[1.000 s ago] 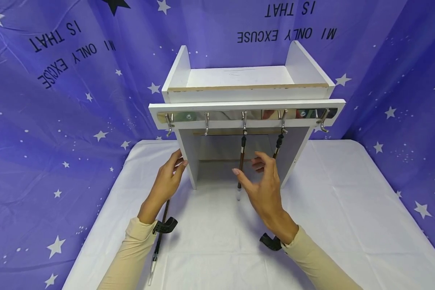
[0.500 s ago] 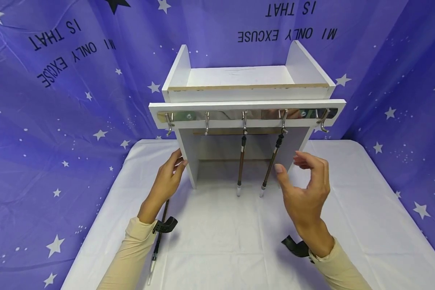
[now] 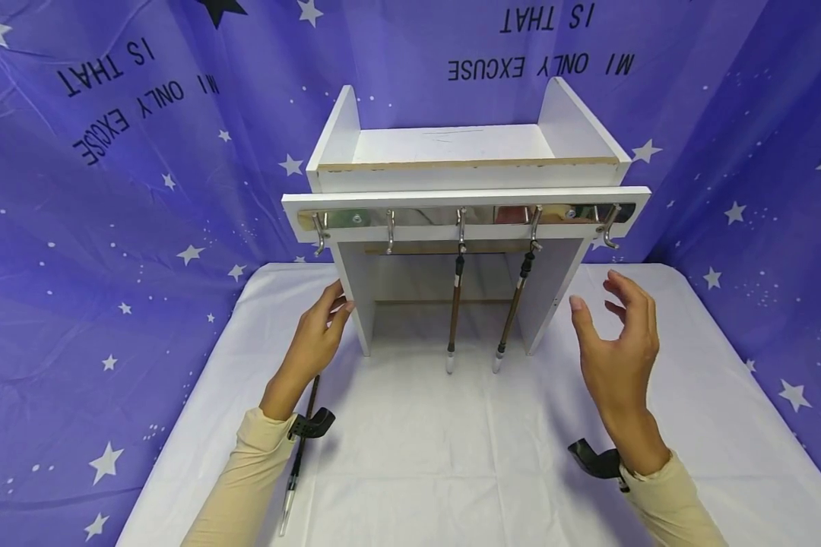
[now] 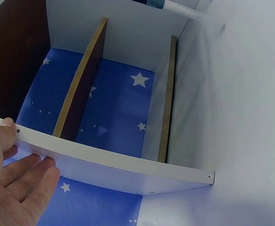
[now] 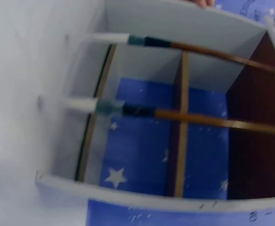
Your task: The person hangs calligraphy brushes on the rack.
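My left hand grips the front edge of the left side panel of a white shelf rack. In the left wrist view, the thumb of the left hand lies on the panel's edge, with the fingers along its outer face. Two slim brown-handled calligraphy brushes, one central and one to its right, hang tip-down from hooks on the rack's front. My right hand is off the rack's right side, fingers loosely bent, holding nothing. Another brush with a clear cap lies under my left wrist.
A mirrored strip with several metal hooks runs across the rack's front board. White cloth covers the table. A purple star-printed curtain stands behind and on both sides.
My right hand has moved from in front of the hanging brushes out to the right, past the rack's side panel. The right-hand brush has swung slightly. My left hand stays put.
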A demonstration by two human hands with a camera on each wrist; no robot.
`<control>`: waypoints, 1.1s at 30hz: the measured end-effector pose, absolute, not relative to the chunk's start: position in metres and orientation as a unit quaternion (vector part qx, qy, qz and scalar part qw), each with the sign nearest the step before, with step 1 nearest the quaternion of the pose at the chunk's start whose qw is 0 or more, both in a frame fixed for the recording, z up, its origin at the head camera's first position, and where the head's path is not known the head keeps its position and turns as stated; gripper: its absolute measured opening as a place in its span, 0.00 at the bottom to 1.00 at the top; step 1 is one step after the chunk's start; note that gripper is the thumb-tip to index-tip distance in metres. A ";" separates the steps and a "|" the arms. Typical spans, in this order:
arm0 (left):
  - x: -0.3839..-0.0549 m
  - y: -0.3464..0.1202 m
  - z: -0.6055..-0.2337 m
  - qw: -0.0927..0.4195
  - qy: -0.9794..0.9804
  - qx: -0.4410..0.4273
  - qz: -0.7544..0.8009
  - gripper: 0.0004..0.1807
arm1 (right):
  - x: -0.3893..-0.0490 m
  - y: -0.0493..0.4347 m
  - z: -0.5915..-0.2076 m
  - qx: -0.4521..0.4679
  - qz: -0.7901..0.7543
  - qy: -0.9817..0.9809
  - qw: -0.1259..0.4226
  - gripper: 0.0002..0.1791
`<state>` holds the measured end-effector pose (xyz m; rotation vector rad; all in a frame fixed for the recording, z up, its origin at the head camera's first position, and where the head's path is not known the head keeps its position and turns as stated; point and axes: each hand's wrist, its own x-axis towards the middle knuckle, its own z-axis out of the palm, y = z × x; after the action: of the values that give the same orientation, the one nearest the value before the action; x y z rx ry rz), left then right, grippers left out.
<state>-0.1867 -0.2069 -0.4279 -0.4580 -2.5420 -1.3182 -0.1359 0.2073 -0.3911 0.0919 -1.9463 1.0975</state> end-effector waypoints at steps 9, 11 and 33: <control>-0.187 -0.208 -0.428 0.122 -0.870 -0.154 -0.452 0.27 | -0.156 0.223 -0.411 0.032 0.435 -0.852 0.289 0.34; -0.187 -0.207 -0.428 0.120 -0.870 -0.154 -0.452 0.27 | -0.160 0.225 -0.414 0.034 0.436 -0.857 0.271 0.34; -0.187 -0.207 -0.427 0.120 -0.872 -0.156 -0.447 0.27 | -0.182 0.246 -0.416 0.103 0.446 -0.876 0.152 0.24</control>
<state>-0.1866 -0.2069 -0.4266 -0.4574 -2.5500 -1.3072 -0.1815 0.2459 -0.4159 0.2951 -2.5144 1.2798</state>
